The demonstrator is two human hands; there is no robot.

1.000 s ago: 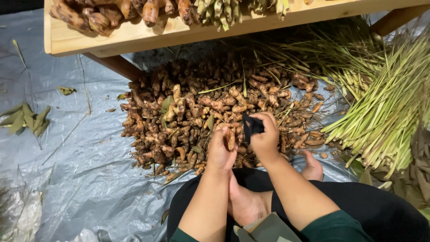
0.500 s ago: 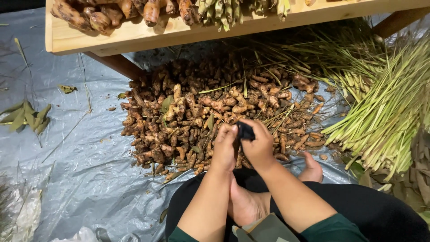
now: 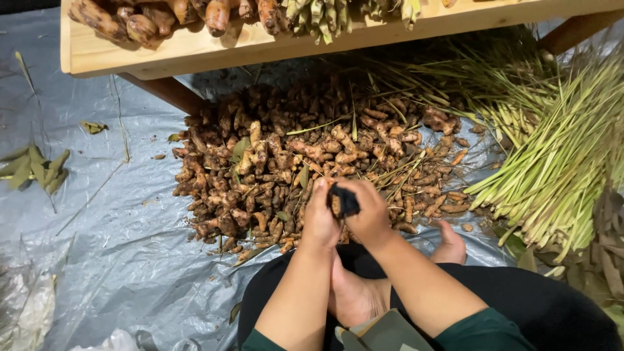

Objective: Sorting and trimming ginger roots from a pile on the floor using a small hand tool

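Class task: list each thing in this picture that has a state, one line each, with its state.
left hand: closed around a root
right hand: gripping a small black tool
root pile: heaped loose on grey plastic sheet
green stalks: lying bundled
wooden bench: loaded with roots

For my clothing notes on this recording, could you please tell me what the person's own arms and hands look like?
Both hands, left and right, are bare: no gloves, rings or watch visible. The forearms are uncovered too; dark green sleeves begin only near the elbows, at the bottom edge of the view.

Knobbly, earthy roots (image 3: 279, 169) on glossy plastic sheet (image 3: 117, 227).
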